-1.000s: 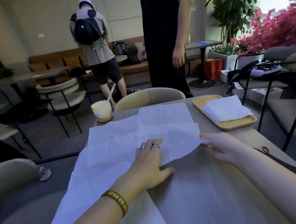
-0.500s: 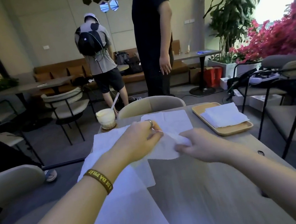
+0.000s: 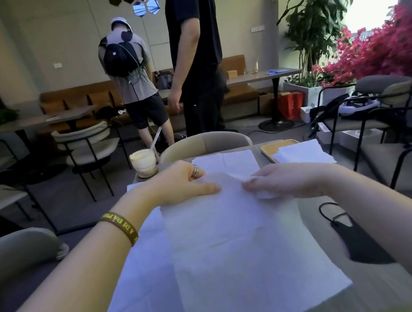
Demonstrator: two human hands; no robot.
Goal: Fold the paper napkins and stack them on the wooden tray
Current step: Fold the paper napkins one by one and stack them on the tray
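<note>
Left hand (image 3: 185, 183) and right hand (image 3: 278, 179) each pinch the far edge of one paper napkin (image 3: 240, 252), thumbs on top; the sheet lies spread toward the near edge of the table (image 3: 380, 290), not yet a compact fold. Wooden tray (image 3: 269, 149), far right, already carries a small stack of folded napkins (image 3: 303, 154). Judged remaining: finish this one, then a flat sheet (image 3: 224, 161) beyond the hands and an underlying sheet (image 3: 142, 272) at left.

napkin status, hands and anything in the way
Left hand and right hand pinch far edge of napkin. Napkin spread over other sheets, not on tray. Folded stack on tray. Mask lies right, clear of it.
</note>
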